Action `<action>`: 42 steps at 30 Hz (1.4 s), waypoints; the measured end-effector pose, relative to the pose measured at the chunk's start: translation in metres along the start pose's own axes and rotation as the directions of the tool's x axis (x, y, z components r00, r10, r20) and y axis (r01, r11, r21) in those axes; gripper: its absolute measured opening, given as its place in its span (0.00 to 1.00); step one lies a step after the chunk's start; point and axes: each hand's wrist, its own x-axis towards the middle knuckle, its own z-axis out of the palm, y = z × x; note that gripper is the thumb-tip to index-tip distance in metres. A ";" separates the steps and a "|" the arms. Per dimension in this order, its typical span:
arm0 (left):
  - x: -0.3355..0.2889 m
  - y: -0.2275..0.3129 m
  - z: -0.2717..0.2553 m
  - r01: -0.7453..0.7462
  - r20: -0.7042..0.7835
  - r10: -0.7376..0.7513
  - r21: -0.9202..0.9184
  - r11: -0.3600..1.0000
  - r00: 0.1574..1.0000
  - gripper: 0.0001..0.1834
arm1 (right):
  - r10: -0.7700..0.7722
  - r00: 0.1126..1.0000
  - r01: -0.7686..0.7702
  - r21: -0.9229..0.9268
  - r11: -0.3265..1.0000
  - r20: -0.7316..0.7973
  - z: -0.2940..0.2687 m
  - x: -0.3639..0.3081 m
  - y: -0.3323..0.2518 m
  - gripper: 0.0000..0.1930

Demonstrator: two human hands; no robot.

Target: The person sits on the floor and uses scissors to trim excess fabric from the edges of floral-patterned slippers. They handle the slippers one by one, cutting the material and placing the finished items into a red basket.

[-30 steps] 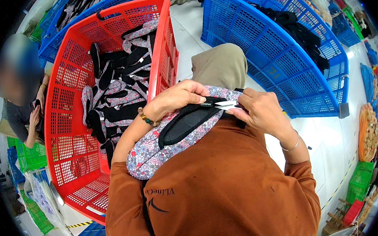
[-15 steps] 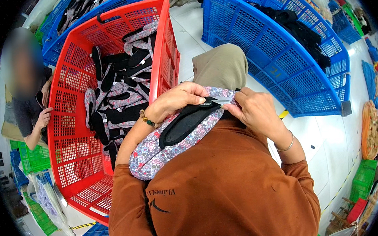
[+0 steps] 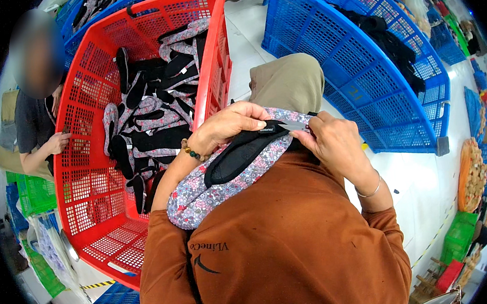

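Observation:
A floral slipper (image 3: 193, 198) with a black lining lies across my lap, its toe toward the lower left. My left hand (image 3: 226, 128) grips its far end, the thumb pressed beside a small black label (image 3: 268, 129) inside the opening. Closed around small metal thread snips (image 3: 294, 126), my right hand (image 3: 335, 145) is at the same end of the slipper. The pointed blades show between the fingers, directed left at the lining by the label. The snips' handle is hidden in my palm.
At my left stands a red basket (image 3: 212, 70) piled with similar floral slippers (image 3: 155, 121). A blue basket (image 3: 332, 52) at the far right holds black items (image 3: 384, 40). Beyond the red basket, another person (image 3: 35, 117) has a hand at its rim.
The blades show more widely beside the label, and the slipper has shifted slightly. My left hand keeps its hold. The other person's hand at the basket has moved a little.

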 end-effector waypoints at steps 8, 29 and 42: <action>-0.006 -0.007 -0.010 -0.066 -0.002 0.067 0.163 0.984 0.998 0.12 | -0.013 1.000 0.014 0.031 0.999 -0.006 -0.001 0.004 -0.012 0.20; 0.025 -0.039 -0.008 -0.123 -0.001 0.125 0.169 0.978 0.992 0.12 | -0.002 1.000 0.002 0.020 1.000 0.006 -0.001 -0.018 -0.018 0.17; -0.015 0.001 0.018 -0.053 -0.131 0.093 0.284 0.958 0.987 0.10 | -0.040 0.997 0.041 0.017 0.999 -0.059 -0.001 -0.030 -0.008 0.20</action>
